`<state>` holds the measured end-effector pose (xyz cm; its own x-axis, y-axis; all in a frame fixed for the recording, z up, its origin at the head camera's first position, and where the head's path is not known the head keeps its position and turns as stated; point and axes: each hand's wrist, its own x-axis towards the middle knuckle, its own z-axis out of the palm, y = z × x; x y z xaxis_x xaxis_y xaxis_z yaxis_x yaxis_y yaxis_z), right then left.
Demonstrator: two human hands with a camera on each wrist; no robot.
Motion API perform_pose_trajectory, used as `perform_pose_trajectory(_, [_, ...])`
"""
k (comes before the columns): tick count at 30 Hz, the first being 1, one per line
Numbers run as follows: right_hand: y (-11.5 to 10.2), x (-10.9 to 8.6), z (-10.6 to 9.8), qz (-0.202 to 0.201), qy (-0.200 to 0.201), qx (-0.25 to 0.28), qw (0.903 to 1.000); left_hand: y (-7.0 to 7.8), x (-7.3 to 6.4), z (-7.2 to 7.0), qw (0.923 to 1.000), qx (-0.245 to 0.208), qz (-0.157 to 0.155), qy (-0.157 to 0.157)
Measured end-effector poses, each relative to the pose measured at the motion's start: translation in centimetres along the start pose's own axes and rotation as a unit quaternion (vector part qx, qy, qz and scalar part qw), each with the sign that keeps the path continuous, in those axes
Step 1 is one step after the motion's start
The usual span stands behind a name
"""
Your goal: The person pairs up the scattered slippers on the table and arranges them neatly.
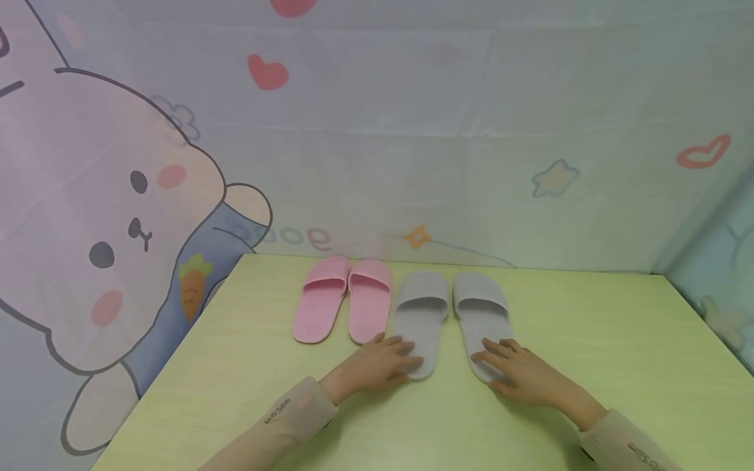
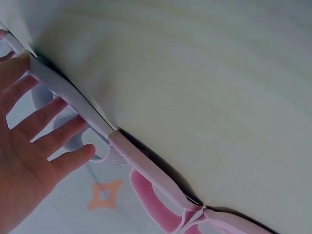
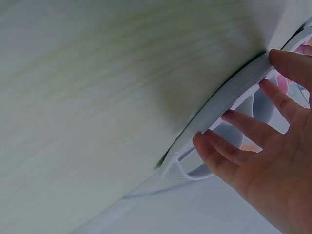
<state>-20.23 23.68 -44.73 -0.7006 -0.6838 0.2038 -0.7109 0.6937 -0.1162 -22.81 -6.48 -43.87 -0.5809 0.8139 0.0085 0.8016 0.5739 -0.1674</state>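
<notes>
Two grey slippers lie side by side on the table, toes toward the back wall. On the heel part of the left grey slipper (image 1: 423, 327) rests my left hand (image 1: 383, 362), its fingers spread and fairly straight. My right hand (image 1: 524, 373) touches the heel part of the right grey slipper (image 1: 482, 320) in the same way. In the left wrist view, the fingertips (image 2: 78, 122) lie against the slipper's surface, with the thumb at its edge. The right wrist view shows the fingertips (image 3: 201, 139) on the other slipper, thumb by the rim.
A pair of pink slippers (image 1: 321, 314) stands just left of the grey pair, toes also toward the back. The light yellow-green table (image 1: 589, 314) meets a printed cloth backdrop (image 1: 383, 131) with a rabbit and hearts.
</notes>
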Motion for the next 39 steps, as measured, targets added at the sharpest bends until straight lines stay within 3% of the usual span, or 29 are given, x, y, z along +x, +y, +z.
perform_pose_trajectory(9, [0.2, 0.5, 0.2, 0.007, -0.008, 0.001, 0.9999, -0.2, 0.3, 0.4, 0.9995, 0.011, 0.011, 0.028])
perform_pose_trajectory(17, [0.2, 0.8, 0.0, -0.001, -0.008, -0.007, 0.9999, 0.2, 0.4, 0.0, 0.996, 0.053, 0.032, 0.064])
perform_pose_trajectory(31, [0.5, 1.6, 0.3, -0.004, -0.02, -0.017, 0.9996, 0.1, 0.7, 0.0, 0.9944, 0.067, 0.033, 0.075])
perform_pose_trajectory(39, [0.5, 1.9, 0.5, -0.003, -0.019, -0.018, 0.9996, 0.1, 1.1, 0.2, 0.9954, 0.056, 0.019, 0.076])
